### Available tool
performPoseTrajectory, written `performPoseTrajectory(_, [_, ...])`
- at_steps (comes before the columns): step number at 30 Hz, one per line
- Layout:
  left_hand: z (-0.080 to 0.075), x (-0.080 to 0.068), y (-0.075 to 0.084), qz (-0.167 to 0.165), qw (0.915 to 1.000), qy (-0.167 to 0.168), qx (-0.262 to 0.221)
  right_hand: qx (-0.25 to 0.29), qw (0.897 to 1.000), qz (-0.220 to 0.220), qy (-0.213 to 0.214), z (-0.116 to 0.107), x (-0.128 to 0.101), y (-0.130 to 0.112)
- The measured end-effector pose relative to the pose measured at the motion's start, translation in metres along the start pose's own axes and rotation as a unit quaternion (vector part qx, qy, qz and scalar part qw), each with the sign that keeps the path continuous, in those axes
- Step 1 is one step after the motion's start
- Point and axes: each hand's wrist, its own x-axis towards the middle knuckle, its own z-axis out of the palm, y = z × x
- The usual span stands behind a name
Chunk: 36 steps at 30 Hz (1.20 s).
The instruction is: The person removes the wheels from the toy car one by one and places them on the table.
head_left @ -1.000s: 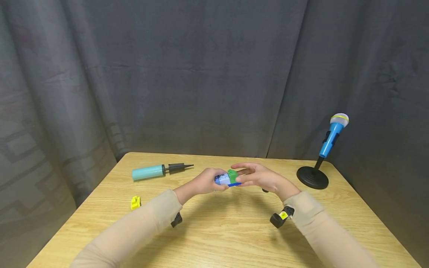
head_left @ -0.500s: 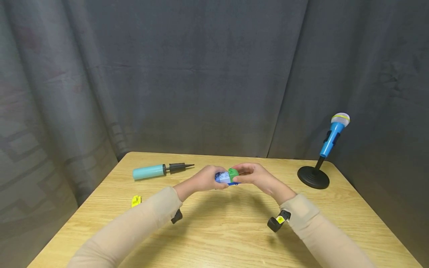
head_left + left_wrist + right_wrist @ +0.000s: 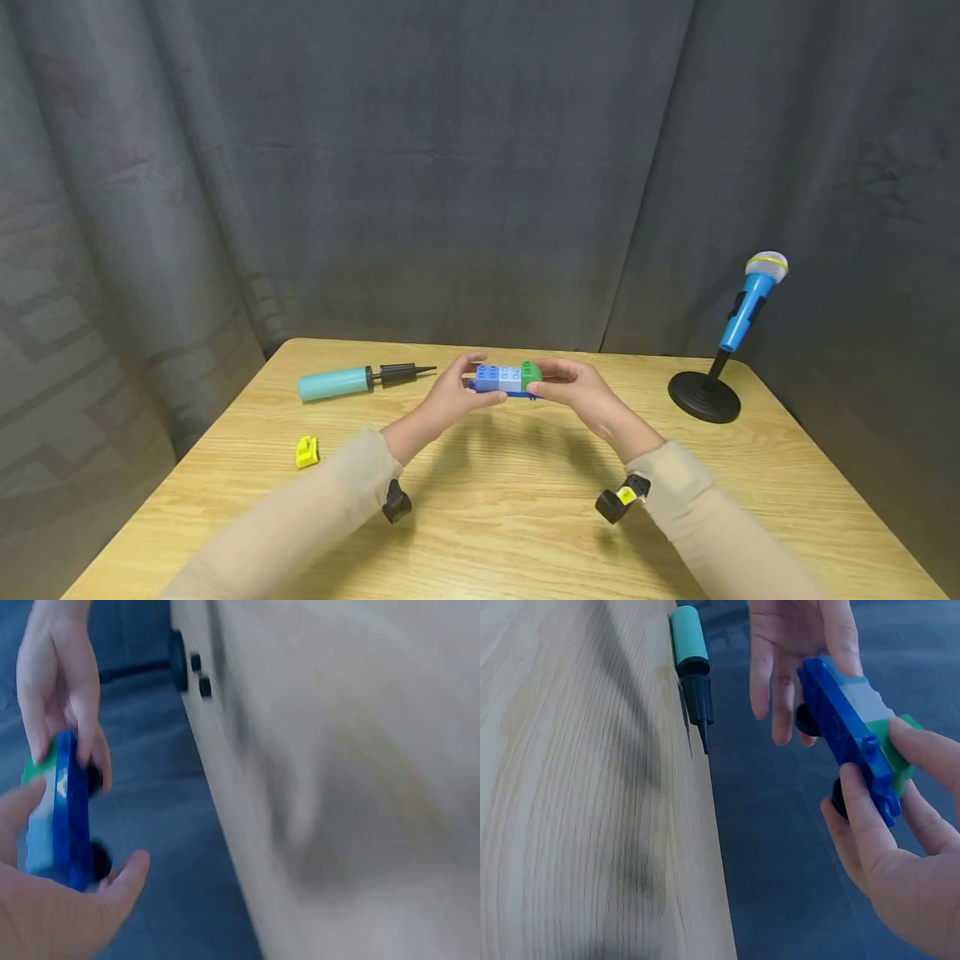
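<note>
Both hands hold up a toy block car above the table in the head view. Its dark blue wheeled base carries a blue block, a pale blue block and a green rounded block, side by side. My right hand grips the green end, thumb on the near side and fingers behind and underneath. At the blue end, my left hand is spread around the car, its thumb along the near side. The right wrist view shows the left fingers straight and loose beside a black wheel.
A teal hand pump with a black nozzle lies at the back left. Nearer sits a small yellow block. A blue toy microphone stands on a round black base at the right. Two small black pieces show in the left wrist view.
My left hand has loosened and shifted left, uncovering the blue block. The right fingers have drawn in around the green end, and the car has turned level and risen slightly.
</note>
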Motion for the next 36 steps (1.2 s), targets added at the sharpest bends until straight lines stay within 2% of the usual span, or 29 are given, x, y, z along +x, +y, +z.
performPoseTrajectory(2, [0.005,-0.003,-0.001,-0.029,0.998,0.023,-0.051,0.007,1.0,0.001,0.015,0.002,0.001,0.0])
performPoseTrajectory(5, [0.012,-0.007,-0.001,-0.057,0.9905,0.033,-0.12,0.02,0.999,0.001,0.037,0.007,0.003,0.001])
performPoseTrajectory(9, [0.019,-0.009,-0.003,-0.068,0.9777,0.036,-0.196,0.021,0.999,0.0,0.05,0.011,0.004,0.004])
performPoseTrajectory(12, [0.021,-0.009,-0.003,-0.074,0.9642,0.053,-0.249,0.011,0.998,-0.004,0.056,0.014,0.003,0.006])
performPoseTrajectory(18, [0.024,-0.007,-0.001,-0.082,0.9408,0.086,-0.318,-0.018,0.997,-0.02,0.078,0.023,-0.002,0.007])
performPoseTrajectory(23, [0.029,-0.009,0.001,-0.094,0.9321,0.102,-0.334,-0.033,0.994,-0.029,0.097,0.034,-0.005,0.006])
performPoseTrajectory(30, [0.028,-0.01,-0.002,-0.1,0.9298,0.116,-0.335,-0.043,0.995,-0.044,0.079,0.039,-0.011,0.005])
performPoseTrajectory(33, [0.025,-0.009,-0.004,-0.097,0.9353,0.118,-0.319,-0.049,0.996,-0.052,0.056,0.036,-0.013,0.003])
performPoseTrajectory(36, [0.022,-0.009,-0.006,-0.094,0.945,0.114,-0.292,-0.049,0.996,-0.059,0.04,0.03,-0.013,0.001])
